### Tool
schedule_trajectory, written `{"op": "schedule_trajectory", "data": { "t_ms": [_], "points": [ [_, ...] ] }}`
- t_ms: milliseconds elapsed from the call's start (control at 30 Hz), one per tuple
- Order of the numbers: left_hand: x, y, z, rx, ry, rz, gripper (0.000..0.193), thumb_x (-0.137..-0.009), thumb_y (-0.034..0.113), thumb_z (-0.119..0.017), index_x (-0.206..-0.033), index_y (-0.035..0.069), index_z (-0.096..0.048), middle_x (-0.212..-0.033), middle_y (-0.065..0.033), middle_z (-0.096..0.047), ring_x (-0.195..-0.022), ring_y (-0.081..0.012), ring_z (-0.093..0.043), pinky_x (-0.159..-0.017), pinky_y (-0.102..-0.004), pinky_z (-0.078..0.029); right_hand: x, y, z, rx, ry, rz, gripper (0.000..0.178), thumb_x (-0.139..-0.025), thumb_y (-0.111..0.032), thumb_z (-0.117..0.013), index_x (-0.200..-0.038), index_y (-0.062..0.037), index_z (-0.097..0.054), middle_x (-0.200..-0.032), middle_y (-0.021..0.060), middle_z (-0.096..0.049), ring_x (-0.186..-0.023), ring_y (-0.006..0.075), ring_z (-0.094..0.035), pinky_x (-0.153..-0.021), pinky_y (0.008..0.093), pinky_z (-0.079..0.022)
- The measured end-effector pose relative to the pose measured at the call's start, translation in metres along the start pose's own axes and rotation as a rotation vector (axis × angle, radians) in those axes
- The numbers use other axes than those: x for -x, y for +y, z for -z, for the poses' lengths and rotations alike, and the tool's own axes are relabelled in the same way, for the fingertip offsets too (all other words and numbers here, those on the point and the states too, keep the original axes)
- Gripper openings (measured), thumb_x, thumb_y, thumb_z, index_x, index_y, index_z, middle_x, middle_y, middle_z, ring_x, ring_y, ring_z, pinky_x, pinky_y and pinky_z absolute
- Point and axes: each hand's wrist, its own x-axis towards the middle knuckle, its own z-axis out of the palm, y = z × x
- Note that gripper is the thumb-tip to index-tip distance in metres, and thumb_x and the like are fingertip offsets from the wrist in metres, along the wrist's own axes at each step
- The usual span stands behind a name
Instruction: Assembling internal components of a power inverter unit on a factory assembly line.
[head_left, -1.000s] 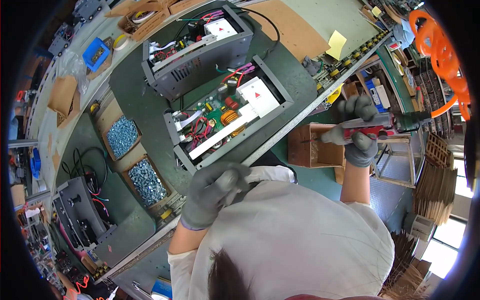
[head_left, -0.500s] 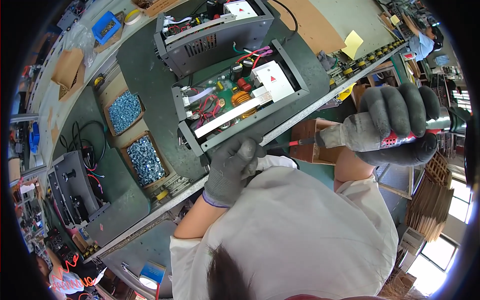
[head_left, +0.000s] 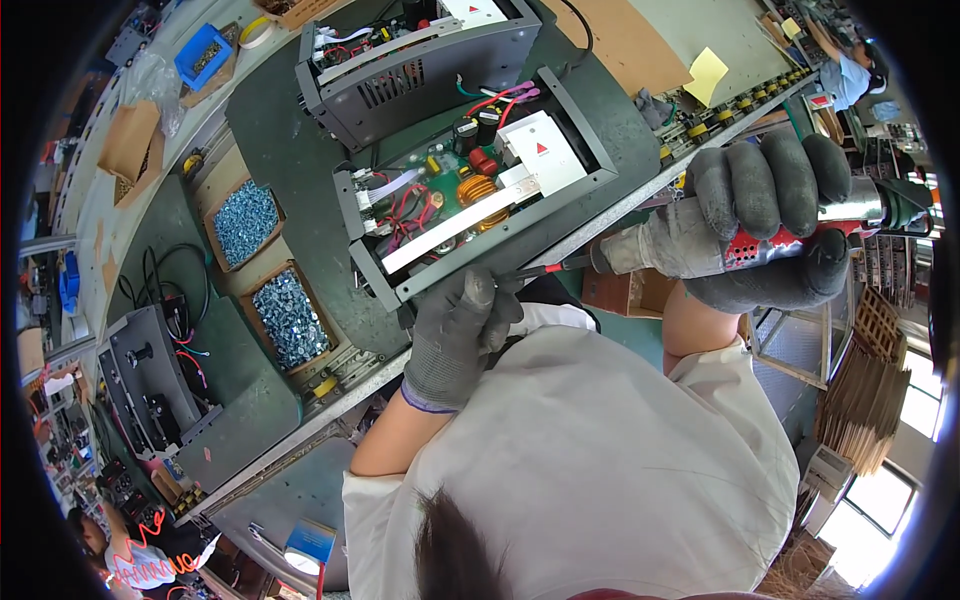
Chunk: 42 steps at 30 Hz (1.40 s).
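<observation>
In a grey glove, my right hand (head_left: 775, 215) is wrapped round a power screwdriver (head_left: 655, 243), grey with a red section, lying nearly level and pointing left. Its thin bit (head_left: 545, 269) reaches the fingers of my left hand (head_left: 455, 330). That hand, gloved too, is closed in a pinch just below the near edge of an open metal chassis (head_left: 455, 274); what it pinches is hidden. Inside the chassis are a green circuit board (head_left: 447, 190), a copper coil, red and purple wires and a white panel (head_left: 548, 155). Behind it stands a second dark chassis (head_left: 425, 85).
Two cartons of small metal fasteners (head_left: 245, 225) (head_left: 290, 320) stand left of the chassis. Farther left is another grey housing (head_left: 150, 375) with cables. A metal rail (head_left: 590, 230) edges the bench, with an open carton (head_left: 630, 292) below it. Co-workers appear at the rims.
My right hand and the screwdriver have moved left and slightly up, bringing the bit closer over my left fingers. My left hand has shifted slightly left, still pinching.
</observation>
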Motion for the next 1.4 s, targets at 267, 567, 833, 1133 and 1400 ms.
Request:
{"op": "schedule_trajectory", "data": {
  "t_ms": [267,567,833,1133,1400],
  "points": [
    [-0.004,0.004,-0.009,-0.243,0.052,-0.107,0.056,-0.101,0.051,-0.055,-0.11,-0.004,-0.062,-0.067,-0.0024,-0.052,-0.056,-0.0079,-0.038,-0.053,-0.0239,-0.031,0.0,0.003,0.005,-0.02,0.013,0.035,0.048,-0.092,-0.03,-0.055,-0.136,-0.0141,-0.049,-0.099,0.0019,-0.055,-0.086,0.0223,-0.057,-0.07,0.0394,-0.049],
    [0.002,0.059,-0.008,-0.384,-0.176,0.084,0.074,-0.102,0.062,-0.038,-0.106,-0.005,-0.069,-0.07,-0.0007,-0.057,-0.054,-0.008,-0.04,-0.054,-0.0248,-0.034,-0.012,-0.016,0.013,-0.014,0.15,0.039,0.038,-0.089,-0.029,-0.06,-0.123,-0.0152,-0.052,-0.096,-0.0023,-0.056,-0.086,0.0158,-0.057,-0.071,0.0327,-0.048],
    [-0.046,0.09,-0.014,-1.439,0.393,-0.488,0.043,-0.087,0.048,-0.07,-0.083,0.005,-0.074,-0.073,-0.0121,-0.064,-0.066,-0.0247,-0.062,-0.064,-0.0357,-0.048,-0.035,-0.018,0.017,0.237,0.08,-0.025,0.037,-0.09,-0.028,-0.057,-0.123,-0.0111,-0.053,-0.1,0.0032,-0.055,-0.096,0.0202,-0.052,-0.08,0.0388,-0.041],
    [-0.083,0.088,0.008,-1.553,-0.056,-0.223,0.047,-0.095,0.048,-0.06,-0.083,0.004,-0.073,-0.078,-0.0187,-0.066,-0.075,-0.0349,-0.065,-0.071,-0.0449,-0.049,-0.042,-0.014,0.023,0.311,-0.063,-0.059,0.04,-0.091,-0.026,-0.053,-0.128,-0.011,-0.051,-0.106,0.0077,-0.056,-0.096,0.0251,-0.054,-0.079,0.0415,-0.043],
    [-0.087,0.084,0.009,-1.645,-0.015,-0.211,0.052,-0.1,0.047,-0.051,-0.079,0.003,-0.07,-0.078,-0.0212,-0.065,-0.075,-0.0389,-0.063,-0.07,-0.0475,-0.048,-0.047,0.003,0.017,0.321,-0.09,-0.142,0.044,-0.092,-0.024,-0.051,-0.133,-0.0097,-0.048,-0.103,0.008,-0.055,-0.093,0.0261,-0.054,-0.078,0.0412,-0.044]
  ]
}}
